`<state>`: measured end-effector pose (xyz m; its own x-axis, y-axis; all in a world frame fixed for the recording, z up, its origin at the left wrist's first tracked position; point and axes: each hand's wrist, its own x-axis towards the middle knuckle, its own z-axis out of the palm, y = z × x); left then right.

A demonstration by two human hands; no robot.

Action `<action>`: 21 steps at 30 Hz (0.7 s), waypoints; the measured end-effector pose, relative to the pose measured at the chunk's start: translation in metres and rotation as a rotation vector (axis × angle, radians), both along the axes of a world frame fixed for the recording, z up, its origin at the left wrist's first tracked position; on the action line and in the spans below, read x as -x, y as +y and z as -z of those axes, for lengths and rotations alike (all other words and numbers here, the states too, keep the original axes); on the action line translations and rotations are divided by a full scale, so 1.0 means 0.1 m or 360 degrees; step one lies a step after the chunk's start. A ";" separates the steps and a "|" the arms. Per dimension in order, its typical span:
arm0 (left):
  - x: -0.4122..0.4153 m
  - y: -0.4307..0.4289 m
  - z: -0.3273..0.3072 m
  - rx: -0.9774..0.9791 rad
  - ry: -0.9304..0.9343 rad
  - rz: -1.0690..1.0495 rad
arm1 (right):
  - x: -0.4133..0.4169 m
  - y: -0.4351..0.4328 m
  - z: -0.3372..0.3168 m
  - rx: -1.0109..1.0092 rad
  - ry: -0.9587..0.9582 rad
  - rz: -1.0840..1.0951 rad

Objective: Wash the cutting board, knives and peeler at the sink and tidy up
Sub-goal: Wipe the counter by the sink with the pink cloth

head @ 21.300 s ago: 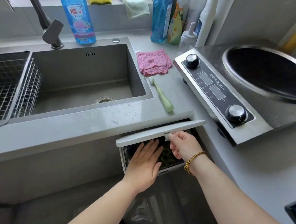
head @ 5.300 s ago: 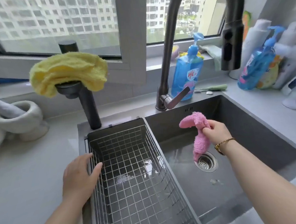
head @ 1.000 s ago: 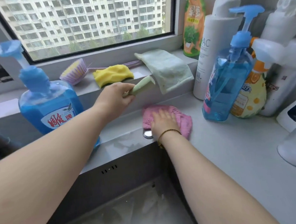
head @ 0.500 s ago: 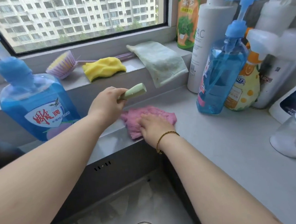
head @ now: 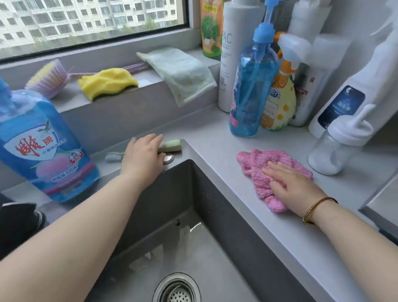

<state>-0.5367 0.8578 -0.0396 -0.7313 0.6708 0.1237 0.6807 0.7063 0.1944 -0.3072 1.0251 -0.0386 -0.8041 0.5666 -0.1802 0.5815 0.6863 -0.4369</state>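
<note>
As the fluffy pink cloth (head: 262, 163) lies crumpled on the counter (head: 213, 131) just right of the sink (head: 221, 208), the right hand (head: 290, 184) presses it with straight fingers. Behind the sink, the left hand (head: 144, 159) covers a pale green brush (head: 170, 145); whether its fingers grip it cannot be told.

The one view comes from a wide-angle camera on the person's head, facing forward and steeply down over the back right corner of the grey steel sink (head: 224, 222). The round perforated drain strainer (head: 176, 296) lies at the bottom edge and the dark-framed window (head: 78, 20) runs across the top. It sits close: both bare forearms enter from the lower corners, the left hand (head: 144, 156) and right hand (head: 290, 187) reach mid-frame on the pale grey bench (head: 211, 128), and the large blue dish-soap bottle (head: 32, 143) looms at the left edge.
</note>
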 end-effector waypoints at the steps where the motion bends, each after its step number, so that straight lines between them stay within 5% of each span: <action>1: -0.10 -0.04 -0.02 -0.0061 -0.0008 0.0010 | -0.03 -0.01 0.00 -0.0001 0.0032 0.0093; 4: -0.48 -0.25 -0.04 -0.0212 -0.0104 0.0042 | 0.03 -0.16 -0.01 -0.0078 0.0029 0.0216; 11: -1.34 -0.77 0.04 -0.0364 -0.0371 0.0098 | -0.17 -0.70 -0.01 -0.0048 -0.0008 -0.0479; 18: -2.06 -1.70 0.11 -0.0454 -0.0540 -0.0050 | -1.08 -0.37 -0.05 -0.0183 -0.0026 0.0215; 21: -2.29 -1.93 0.18 -0.0435 -0.0566 -0.0211 | -1.03 -0.61 -0.04 -0.0117 -0.0021 0.0177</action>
